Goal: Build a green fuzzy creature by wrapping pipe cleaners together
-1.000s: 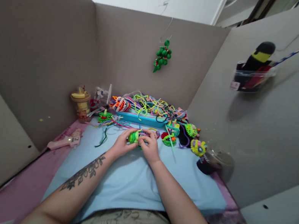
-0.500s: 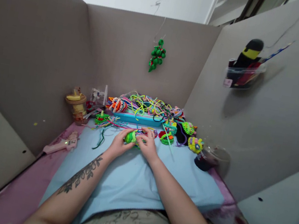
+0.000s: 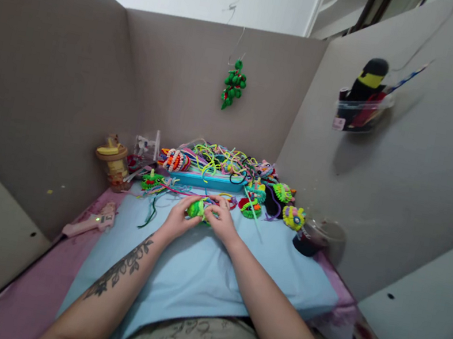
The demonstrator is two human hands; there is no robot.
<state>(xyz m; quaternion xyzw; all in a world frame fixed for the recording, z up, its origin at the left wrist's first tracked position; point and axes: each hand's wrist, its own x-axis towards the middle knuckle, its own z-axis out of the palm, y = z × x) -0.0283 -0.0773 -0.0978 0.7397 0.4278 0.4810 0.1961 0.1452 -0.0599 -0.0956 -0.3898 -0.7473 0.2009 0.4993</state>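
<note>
Between my two hands is a small bright green craft piece, wrapped in cord or yarn and partly covered by fingers. My left hand grips its left side with curled fingers. From the right, my right hand pinches the piece, thumb and fingers close together. Both hands hover just over the light blue cloth. Behind them a long blue tray is heaped with colourful cords. To the right of my right hand lies a red and green yarn piece.
A pink glue gun with a lit green light lies at left, near a lidded cup. At right stand a dark cup and a yellow yarn piece. Grey panels enclose three sides; a green ornament and a tool holder hang there.
The view has shifted slightly. The green piece has turned a little in my hands, and more of its textured, multicoloured side shows. Both hands keep their hold.
</note>
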